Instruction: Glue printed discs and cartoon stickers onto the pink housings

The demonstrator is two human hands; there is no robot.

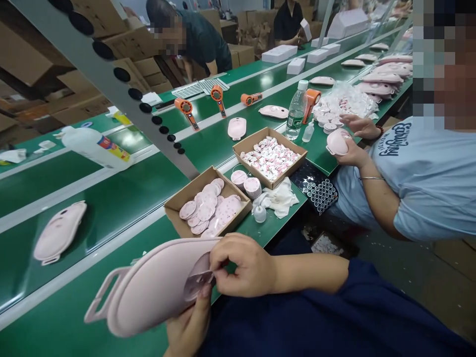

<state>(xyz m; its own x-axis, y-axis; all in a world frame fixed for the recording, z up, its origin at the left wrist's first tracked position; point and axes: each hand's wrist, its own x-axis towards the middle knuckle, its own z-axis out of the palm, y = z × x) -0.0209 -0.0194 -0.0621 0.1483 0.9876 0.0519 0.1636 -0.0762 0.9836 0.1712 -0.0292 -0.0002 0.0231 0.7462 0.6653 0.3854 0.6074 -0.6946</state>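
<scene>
A pale pink oval shell with a strap loop at one end [148,287] is tilted up in front of me. My left hand [191,317] grips its lower edge, with the thumb beside a round recess on its face. My right hand [240,265] is closed in a pinch at the rim of that recess, on a thin edge too small to name. Just beyond, a cardboard box [173,218] contains pink patterned round discs [204,206]. Two stacks of round labels [252,188] stand beside it, near a small clear round bottle [260,213] and crumpled white tissue [281,197].
Another cardboard box [303,157] holds small white-and-pink pieces. A co-worker's hand [351,152] holds a pink shell at right. On the green conveyor lie a pink shell [61,232], a large white bottle [87,144] and orange handheld fans [187,111]. A slanted metal post [122,99] crosses the left.
</scene>
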